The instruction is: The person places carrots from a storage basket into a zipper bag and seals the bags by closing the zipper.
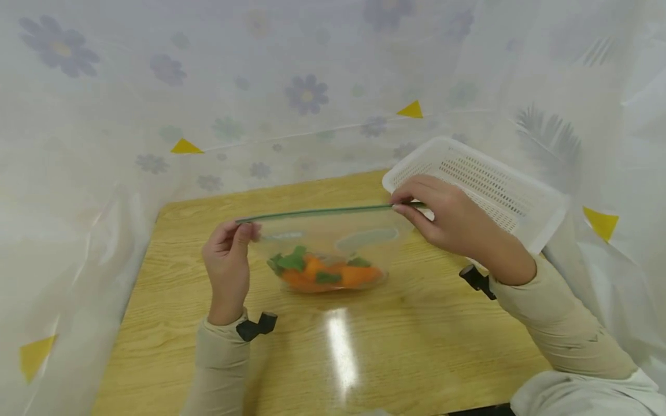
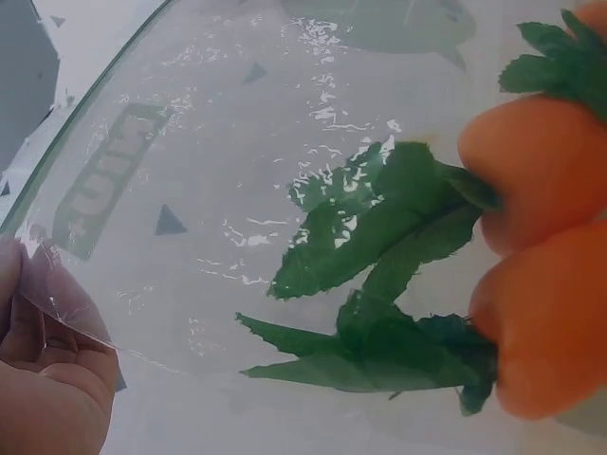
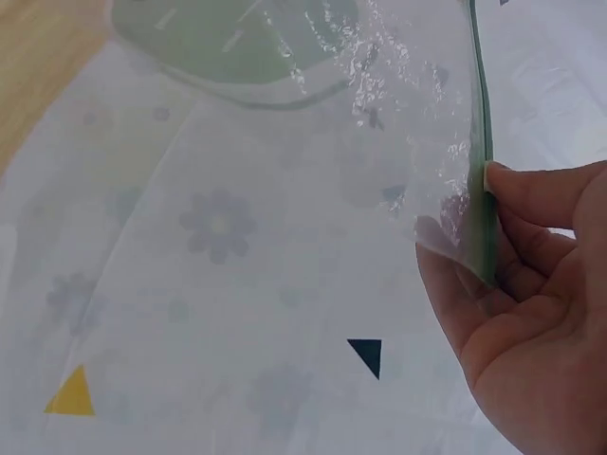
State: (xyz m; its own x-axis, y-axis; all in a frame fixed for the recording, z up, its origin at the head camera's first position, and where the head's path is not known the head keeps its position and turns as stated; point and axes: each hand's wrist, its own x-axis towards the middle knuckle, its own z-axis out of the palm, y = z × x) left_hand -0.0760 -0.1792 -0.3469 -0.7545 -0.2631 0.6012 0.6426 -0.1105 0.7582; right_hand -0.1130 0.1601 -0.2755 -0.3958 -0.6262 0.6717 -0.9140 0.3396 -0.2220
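A clear zip bag (image 1: 317,240) with a green zip strip along its top hangs between both hands over the table. Inside, at the bottom, lie several orange carrot-like vegetables (image 2: 550,322) with green leafy tops (image 2: 351,218). My left hand (image 1: 229,260) pinches the bag's top left corner between thumb and fingers. With thumb and fingertips, my right hand (image 1: 442,216) pinches the green strip near its right end. The right wrist view shows that thumb pressed on the strip, with fingers behind the clear film.
Behind my right hand stands a white perforated plastic basket (image 1: 551,211) at the table's back right corner. The wooden table (image 1: 177,323) reaches toward me. A flower-printed plastic sheet (image 1: 260,86) with yellow triangles surrounds its back and sides.
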